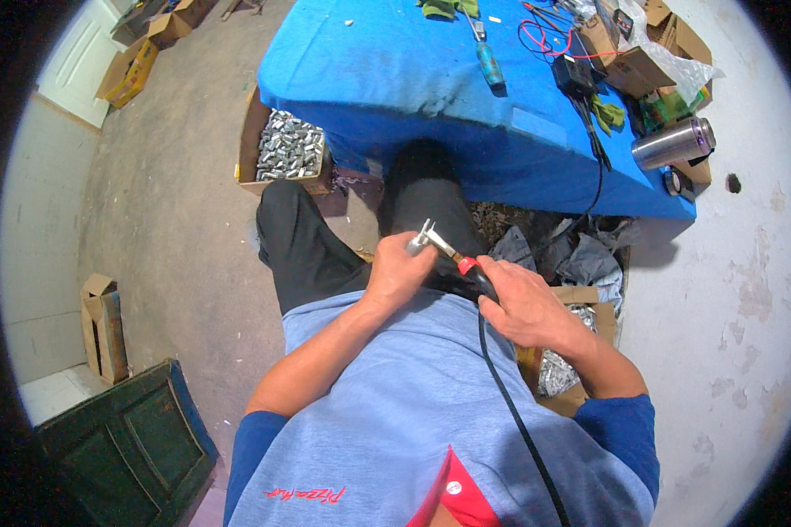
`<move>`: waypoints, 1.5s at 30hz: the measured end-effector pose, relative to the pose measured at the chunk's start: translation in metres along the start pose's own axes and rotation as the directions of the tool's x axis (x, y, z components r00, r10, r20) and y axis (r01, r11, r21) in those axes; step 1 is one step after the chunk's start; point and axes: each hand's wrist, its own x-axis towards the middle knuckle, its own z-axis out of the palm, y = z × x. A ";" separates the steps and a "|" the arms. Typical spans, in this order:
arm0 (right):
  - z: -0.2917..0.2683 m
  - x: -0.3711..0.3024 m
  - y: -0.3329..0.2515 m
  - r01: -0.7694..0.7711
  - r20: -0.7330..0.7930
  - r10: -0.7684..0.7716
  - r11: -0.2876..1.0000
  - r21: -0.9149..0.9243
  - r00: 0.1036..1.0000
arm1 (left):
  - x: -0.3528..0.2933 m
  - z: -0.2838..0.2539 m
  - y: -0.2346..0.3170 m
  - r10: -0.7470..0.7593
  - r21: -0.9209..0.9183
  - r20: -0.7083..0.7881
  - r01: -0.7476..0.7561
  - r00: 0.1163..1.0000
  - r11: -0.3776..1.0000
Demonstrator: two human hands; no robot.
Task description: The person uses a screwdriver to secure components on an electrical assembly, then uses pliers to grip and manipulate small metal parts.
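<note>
Above my lap, my left hand [392, 274] is closed round a small silvery metal part [419, 239], whose end sticks out past the fingers. My right hand [529, 305] grips a corded tool like a soldering iron [469, 266], with a black handle, red collar and pale metal tip. This tip points up and left, right at the metal part; whether they touch I cannot tell. From the handle a black cord [510, 391] runs down over my shirt. Much of the part is hidden by my left fingers.
Ahead stands a blue-covered table [369, 61] bearing a teal-handled screwdriver [488, 63], a black power adapter [575, 77] and a steel tumbler [674, 143]. A carton [250, 145] of small metal pieces sits below left. Another box [567, 400] of shiny pieces lies by my right arm.
</note>
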 end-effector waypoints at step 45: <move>0.004 0.012 0.034 0.236 -0.088 -0.234 0.972 0.008 0.968 | -0.006 -0.014 0.022 -0.172 -0.409 0.415 0.352 0.893 0.842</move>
